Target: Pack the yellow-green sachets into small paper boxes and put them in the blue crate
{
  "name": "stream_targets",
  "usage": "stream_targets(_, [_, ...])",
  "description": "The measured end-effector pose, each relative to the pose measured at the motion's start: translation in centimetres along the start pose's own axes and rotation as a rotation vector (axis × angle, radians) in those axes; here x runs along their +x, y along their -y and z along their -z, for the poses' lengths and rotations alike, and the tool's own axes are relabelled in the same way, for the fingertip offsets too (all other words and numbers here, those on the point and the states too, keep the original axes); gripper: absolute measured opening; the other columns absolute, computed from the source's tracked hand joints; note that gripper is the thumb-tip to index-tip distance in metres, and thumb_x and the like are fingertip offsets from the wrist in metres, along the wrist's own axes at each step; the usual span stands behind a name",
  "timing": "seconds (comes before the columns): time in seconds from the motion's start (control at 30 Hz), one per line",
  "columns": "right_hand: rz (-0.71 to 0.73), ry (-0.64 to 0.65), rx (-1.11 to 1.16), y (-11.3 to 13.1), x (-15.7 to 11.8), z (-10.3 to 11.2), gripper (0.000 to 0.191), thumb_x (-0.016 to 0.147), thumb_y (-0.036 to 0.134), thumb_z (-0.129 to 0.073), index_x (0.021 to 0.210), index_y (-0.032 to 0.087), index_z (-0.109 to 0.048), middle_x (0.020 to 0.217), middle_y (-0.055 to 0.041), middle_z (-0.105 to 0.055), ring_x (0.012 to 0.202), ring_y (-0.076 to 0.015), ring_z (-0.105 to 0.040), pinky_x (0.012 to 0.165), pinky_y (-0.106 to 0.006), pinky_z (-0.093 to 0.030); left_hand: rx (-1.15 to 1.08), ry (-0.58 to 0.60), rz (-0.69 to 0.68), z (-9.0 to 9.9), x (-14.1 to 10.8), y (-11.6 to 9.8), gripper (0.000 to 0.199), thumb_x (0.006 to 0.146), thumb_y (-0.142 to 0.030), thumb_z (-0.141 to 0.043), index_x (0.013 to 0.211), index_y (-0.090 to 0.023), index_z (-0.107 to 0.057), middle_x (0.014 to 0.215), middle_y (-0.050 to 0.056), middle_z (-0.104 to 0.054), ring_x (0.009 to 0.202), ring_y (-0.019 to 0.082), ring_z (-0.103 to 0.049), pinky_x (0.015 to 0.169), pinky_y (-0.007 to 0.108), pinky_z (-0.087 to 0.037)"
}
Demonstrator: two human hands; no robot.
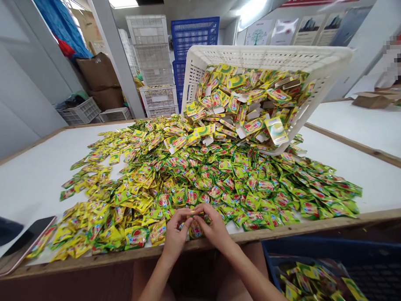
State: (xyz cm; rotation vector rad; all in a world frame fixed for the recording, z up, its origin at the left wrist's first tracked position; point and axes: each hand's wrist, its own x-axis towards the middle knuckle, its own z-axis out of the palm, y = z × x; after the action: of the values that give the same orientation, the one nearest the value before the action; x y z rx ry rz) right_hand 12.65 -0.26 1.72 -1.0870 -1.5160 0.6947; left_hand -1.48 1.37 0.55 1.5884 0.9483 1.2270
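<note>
My left hand [176, 231] and my right hand [213, 226] meet at the table's front edge, with fingers bent and fingertips almost touching. Between them they pinch a small yellow box [192, 213], seen nearly edge-on and largely covered by the fingers, so its ends cannot be made out. Just under the fingers a printed sachet [196, 230] shows between the hands; whether it is held or lies on the table I cannot tell. Around both hands spreads a heap of green sachets [254, 197] with red fruit prints, and yellow sachets [132, 192] lie toward the left.
A white plastic basket [269, 56] lies tilted on the heap, spilling small yellow boxes [251, 96]. At the left edge are a phone [29, 240] and a dark object [6, 229]. A blue crate [382, 262] holding filled boxes stands below the table at right. Stacked crates [154, 60] rise behind.
</note>
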Motion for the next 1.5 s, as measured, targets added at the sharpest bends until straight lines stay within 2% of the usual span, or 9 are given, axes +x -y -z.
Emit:
stream_targets(0.2, [-0.119,-0.018,0.012,-0.3,-0.9,0.0,0.021,0.081,0.019,-0.052,0.101,0.021,-0.057,0.096,-0.0039,-0.062,0.084,-0.0170,-0.057,0.074,-0.027,-0.045,-0.064,0.107,0.127,-0.4,0.0,-0.8,0.032,0.078,-0.025,-0.057,0.108,-0.021,-0.044,0.098,0.005,-0.062,0.091,0.019,-0.061,0.084,0.034,-0.046])
stream_targets(0.3, [-0.115,-0.028,-0.017,-0.1,-1.0,-0.1,0.024,0.080,0.017,-0.051,0.102,0.021,-0.058,0.097,-0.0039,-0.062,0.086,-0.0176,-0.057,0.075,-0.028,-0.045,-0.087,0.077,0.144,-0.6,0.0,-0.8,0.033,0.077,-0.026,-0.058,0.105,-0.023,-0.040,0.089,0.002,-0.062,0.085,0.017,-0.062,0.078,0.031,-0.048])
stream_targets(0.43, [-0.154,-0.044,0.036,-0.2,-1.0,-0.5,0.020,0.078,0.016,-0.050,0.095,0.020,-0.059,0.088,-0.0030,-0.064,0.080,-0.0174,-0.058,0.071,-0.027,-0.046,-0.069,0.018,0.144,-0.6,0.0,-0.6,0.033,0.075,-0.028,-0.061,0.098,-0.022,-0.039,0.075,-0.002,-0.059,0.073,0.015,-0.062,0.069,0.028,-0.048])
stream_targets(0.53, [-0.179,-0.078,0.070,-0.5,-1.0,-0.8,0.017,0.078,0.017,-0.051,0.093,0.020,-0.059,0.086,-0.0028,-0.064,0.079,-0.0175,-0.059,0.071,-0.027,-0.046,-0.093,0.022,0.160,-0.6,0.0,-0.5,0.038,0.074,-0.026,-0.062,0.102,-0.022,-0.038,0.076,-0.001,-0.060,0.074,0.016,-0.063,0.069,0.029,-0.049])
stream_targets(0.7, [-0.119,-0.081,0.030,-0.6,-1.2,-0.8,0.024,0.084,0.020,-0.044,0.103,0.021,-0.059,0.100,-0.0053,-0.062,0.091,-0.0180,-0.058,0.081,-0.028,-0.045,-0.102,0.018,0.167,-0.6,0.3,-0.6,0.043,0.076,-0.029,-0.059,0.112,-0.022,-0.036,0.078,0.000,-0.061,0.077,0.017,-0.064,0.075,0.032,-0.049])
stream_targets(0.87, [-0.086,-0.075,-0.030,-0.1,-1.4,-0.7,0.030,0.087,0.021,-0.043,0.115,0.023,-0.054,0.114,-0.0061,-0.058,0.104,-0.0186,-0.053,0.089,-0.030,-0.042,-0.136,0.033,0.164,-0.5,0.3,-0.2,0.045,0.075,-0.030,-0.061,0.113,-0.021,-0.037,0.082,0.002,-0.064,0.080,0.018,-0.065,0.077,0.034,-0.049])
stream_targets(1.13, [-0.077,-0.061,-0.041,-0.3,-1.5,-0.6,0.031,0.089,0.020,-0.040,0.115,0.024,-0.056,0.112,-0.0049,-0.060,0.102,-0.0180,-0.056,0.089,-0.030,-0.043,-0.065,0.071,0.175,-0.5,0.2,-0.6,0.052,0.073,-0.026,-0.062,0.118,-0.022,-0.035,0.095,0.005,-0.064,0.086,0.019,-0.064,0.079,0.034,-0.048])
stream_targets(1.23, [-0.074,-0.057,-0.050,-0.3,-1.5,-0.6,0.033,0.089,0.022,-0.041,0.118,0.024,-0.055,0.114,-0.0047,-0.060,0.105,-0.0185,-0.055,0.091,-0.032,-0.043,-0.036,0.082,0.174,-0.5,0.0,-0.9,0.050,0.074,-0.024,-0.060,0.117,-0.022,-0.036,0.092,0.003,-0.064,0.085,0.018,-0.063,0.076,0.031,-0.047])
stream_targets(1.5, [0.023,-0.038,-0.187,0.1,-2.0,-1.2,0.039,0.087,0.020,-0.041,0.126,0.024,-0.046,0.117,-0.0068,-0.056,0.107,-0.0199,-0.052,0.091,-0.035,-0.043,-0.083,-0.002,0.162,-0.1,-0.3,-0.5,0.040,0.075,-0.026,-0.059,0.106,-0.022,-0.035,0.083,0.001,-0.063,0.074,0.015,-0.063,0.068,0.026,-0.047])
